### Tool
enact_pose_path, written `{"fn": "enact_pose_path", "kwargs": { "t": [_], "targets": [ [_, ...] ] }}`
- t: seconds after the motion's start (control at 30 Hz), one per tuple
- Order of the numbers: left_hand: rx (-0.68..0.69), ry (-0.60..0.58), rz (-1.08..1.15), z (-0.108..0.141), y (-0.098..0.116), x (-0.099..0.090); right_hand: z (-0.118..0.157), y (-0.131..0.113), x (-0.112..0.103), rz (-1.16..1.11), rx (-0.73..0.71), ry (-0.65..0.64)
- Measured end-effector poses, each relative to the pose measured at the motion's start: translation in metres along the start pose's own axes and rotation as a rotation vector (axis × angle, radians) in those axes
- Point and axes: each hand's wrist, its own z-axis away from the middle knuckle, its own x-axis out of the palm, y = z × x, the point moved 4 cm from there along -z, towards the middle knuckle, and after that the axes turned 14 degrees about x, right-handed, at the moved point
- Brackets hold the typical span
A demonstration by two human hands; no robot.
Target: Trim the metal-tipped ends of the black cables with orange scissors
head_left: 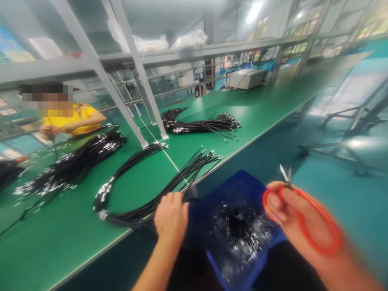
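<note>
A curved bundle of black cables (133, 216) with pale bands and light tips lies on the green table (142, 182). My left hand (171, 214) rests at the table's edge with its fingers closed over the near side of this bundle. On the right, my right hand (291, 206) holds scissors with orange handles (318, 228), their blades pointing up and slightly apart. Between and below my hands stands a blue bin (242, 180) with black cables and shiny clear pieces inside.
More black cable bundles lie at the left (75, 161) and farther back (200, 124). Metal posts (133, 52) rise from the table under a shelf. Across it sits a person in yellow (72, 119). A white box (247, 79) stands farther along; a wheeled frame (342, 149) is at right.
</note>
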Motion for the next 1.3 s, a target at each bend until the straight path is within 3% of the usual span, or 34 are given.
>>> {"fn": "enact_pose_path", "kwargs": {
  "t": [0.13,0.3,0.4,0.6,0.73,0.9,0.97,1.13,1.3],
  "targets": [
    [-0.024,-0.015,-0.028,-0.007,-0.037,-0.012,0.000,0.002,0.009,-0.013,0.004,-0.034],
    [-0.092,-0.077,0.168,-0.012,-0.045,-0.021,0.000,0.008,0.009,-0.021,0.019,-0.003],
    [-0.057,-0.109,0.399,-0.022,-0.031,-0.022,-0.002,0.011,0.007,-0.077,-0.003,0.060],
    [0.101,-0.123,0.752,-0.052,0.021,-0.024,-0.009,0.019,0.011,-0.131,-0.020,0.086],
    [0.185,-0.061,0.905,-0.059,0.057,-0.031,-0.010,0.029,0.009,-0.105,-0.032,0.106],
    [0.333,0.102,0.908,-0.040,0.092,-0.035,-0.001,0.035,0.020,-0.022,-0.065,0.126],
    [0.329,0.118,0.933,-0.031,0.095,-0.031,0.006,0.032,0.027,-0.046,-0.110,0.143],
    [0.214,-0.036,1.138,-0.017,0.086,-0.012,0.017,0.025,0.041,-0.133,-0.144,0.161],
    [0.193,-0.072,1.146,-0.013,0.081,-0.007,0.017,0.028,0.044,-0.132,-0.132,0.154]
  ]
}}
